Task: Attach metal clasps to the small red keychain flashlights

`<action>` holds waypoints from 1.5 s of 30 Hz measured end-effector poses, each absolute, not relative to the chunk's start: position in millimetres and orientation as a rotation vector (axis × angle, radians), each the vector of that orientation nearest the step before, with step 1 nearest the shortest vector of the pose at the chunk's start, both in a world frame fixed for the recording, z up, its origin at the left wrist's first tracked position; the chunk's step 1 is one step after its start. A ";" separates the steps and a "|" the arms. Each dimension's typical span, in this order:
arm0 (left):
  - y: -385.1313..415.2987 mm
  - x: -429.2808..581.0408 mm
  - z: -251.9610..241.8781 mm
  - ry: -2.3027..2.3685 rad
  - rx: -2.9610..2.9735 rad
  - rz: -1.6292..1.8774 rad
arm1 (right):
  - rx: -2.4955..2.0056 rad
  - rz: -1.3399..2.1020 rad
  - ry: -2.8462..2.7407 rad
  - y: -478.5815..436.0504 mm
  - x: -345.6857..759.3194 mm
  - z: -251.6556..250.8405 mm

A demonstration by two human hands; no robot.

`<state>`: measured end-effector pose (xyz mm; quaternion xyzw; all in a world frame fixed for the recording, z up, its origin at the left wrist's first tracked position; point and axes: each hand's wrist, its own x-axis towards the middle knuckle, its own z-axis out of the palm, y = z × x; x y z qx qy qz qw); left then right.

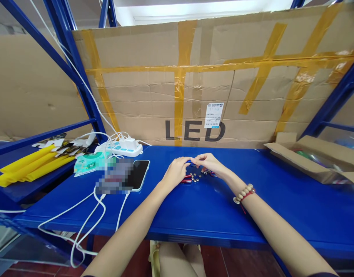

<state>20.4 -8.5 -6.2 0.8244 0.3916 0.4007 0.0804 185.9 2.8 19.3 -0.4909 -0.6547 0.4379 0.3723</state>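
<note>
Over the middle of the blue table (240,219), my two hands meet at the fingertips. A small blue piece (191,162) shows between them, too small to name. My left hand (176,171) is closed, its fingers pinched on that piece. My right hand (209,163) reaches the same piece from the other side with closed fingertips; part of its grip is hidden. Just below lie red metallic cylinders (186,180) beside my left fingers. Several small round silver pieces (196,177) are scattered next to them. More small items lie partly covered under my right hand.
At left lie a phone (140,175), white cables (100,213), a green packet (89,163) and a white power strip (131,148). Yellow sleeves (29,165) rest on the side shelf. An open carton (315,157) stands at right; a taped cardboard sheet (148,100) closes the back.
</note>
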 end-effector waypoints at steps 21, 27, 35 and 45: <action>-14.3 19.4 4.2 1.008 2.305 0.923 | -0.879 0.310 -2.158 11.1 207.3 24.0; -16.5 18.5 0.8 0.990 2.275 0.940 | -0.880 0.342 -2.182 14.2 206.1 18.0; -14.8 19.5 -2.9 1.014 2.210 1.073 | -0.909 0.424 -2.070 9.1 200.7 21.0; -15.9 17.2 -1.6 1.117 2.365 1.121 | -0.995 0.657 -2.068 9.1 199.1 20.6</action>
